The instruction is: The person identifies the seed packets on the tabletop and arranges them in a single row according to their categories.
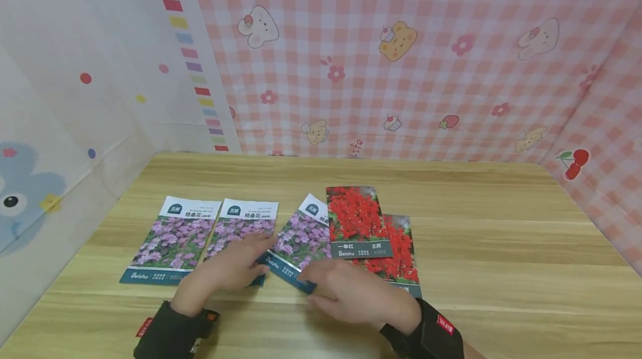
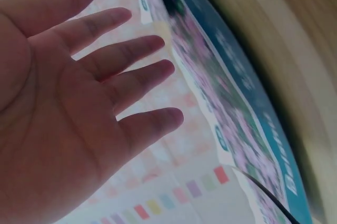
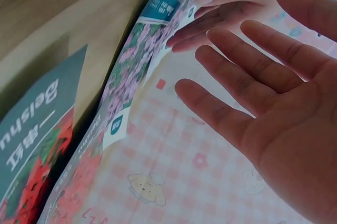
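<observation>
the left hand (image 1: 229, 267) comes in from the near edge of the table (image 1: 501, 270), its forearm slanting up and to the right, back of the hand upward. it lies over the lower part of the middle purple flower packet (image 1: 236, 226), fingertips pointing toward the tilted purple packet (image 1: 301, 236). in the left wrist view its fingers are straight and fanned apart, thumb well out, with nothing in the palm; whether the fingertips touch paper, i cannot tell.

the right hand (image 1: 356, 291) reaches in from the lower right, angled up and to the left, its fingers over the lower right corner of the tilted purple packet and its thumb just below. the right wrist view shows this hand open too, fingers long and slightly spread, the palm bare and gripping nothing; contact with the corner is not clear.

each wrist wears a black band, left (image 1: 173, 332) and right (image 1: 426, 330).

the tilted purple packet lies between the hands, top leaning right. the upper red flower packet (image 1: 356, 217) overlaps its right side and also covers part of the lower red packet (image 1: 403, 253). the leftmost purple packet (image 1: 173, 242) lies just beside the middle one, left of the left hand.
</observation>
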`<state>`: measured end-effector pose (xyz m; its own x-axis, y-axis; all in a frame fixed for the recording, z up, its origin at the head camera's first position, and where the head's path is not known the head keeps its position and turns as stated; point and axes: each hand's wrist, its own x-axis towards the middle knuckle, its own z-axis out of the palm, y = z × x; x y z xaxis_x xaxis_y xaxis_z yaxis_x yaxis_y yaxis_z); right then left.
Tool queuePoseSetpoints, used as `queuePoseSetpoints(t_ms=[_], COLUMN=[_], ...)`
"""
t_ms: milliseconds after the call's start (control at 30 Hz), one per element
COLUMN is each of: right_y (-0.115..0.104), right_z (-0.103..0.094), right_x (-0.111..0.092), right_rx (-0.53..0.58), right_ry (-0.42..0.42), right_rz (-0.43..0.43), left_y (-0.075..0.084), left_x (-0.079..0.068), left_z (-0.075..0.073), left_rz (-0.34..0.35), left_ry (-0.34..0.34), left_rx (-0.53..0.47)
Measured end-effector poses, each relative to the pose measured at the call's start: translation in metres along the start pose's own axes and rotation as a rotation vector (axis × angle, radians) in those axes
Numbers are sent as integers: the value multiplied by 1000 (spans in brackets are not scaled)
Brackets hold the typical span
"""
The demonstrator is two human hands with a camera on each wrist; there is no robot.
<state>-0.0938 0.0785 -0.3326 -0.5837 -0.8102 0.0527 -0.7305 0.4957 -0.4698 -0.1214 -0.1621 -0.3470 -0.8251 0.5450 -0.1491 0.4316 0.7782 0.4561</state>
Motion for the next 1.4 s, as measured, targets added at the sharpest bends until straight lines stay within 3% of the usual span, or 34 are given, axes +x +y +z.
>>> queuePoseSetpoints(t_ms=[167, 400, 567, 700, 900, 1400], right_y=[8, 21, 28, 35, 43, 63], right_z=[-1, 0, 3, 4, 1, -17], right_x=[-1, -2, -3, -4, -7, -15], right_rx=[10, -59, -73, -68, -70, -19], right_ry=[0, -60, -112, -131, -125, -41], right_rz=[39, 159, 222, 266, 357, 505], left_y=[15, 34, 40, 43, 50, 60], left_x=[2, 3, 3, 4, 4, 2], left_z=[3, 10, 14, 17, 22, 27], left_rz=[16, 6, -26, -8, 31, 31], left_ry=[-30, -138, -191, -210, -231, -275], left_rx=[-14, 2, 4, 40, 86, 112])
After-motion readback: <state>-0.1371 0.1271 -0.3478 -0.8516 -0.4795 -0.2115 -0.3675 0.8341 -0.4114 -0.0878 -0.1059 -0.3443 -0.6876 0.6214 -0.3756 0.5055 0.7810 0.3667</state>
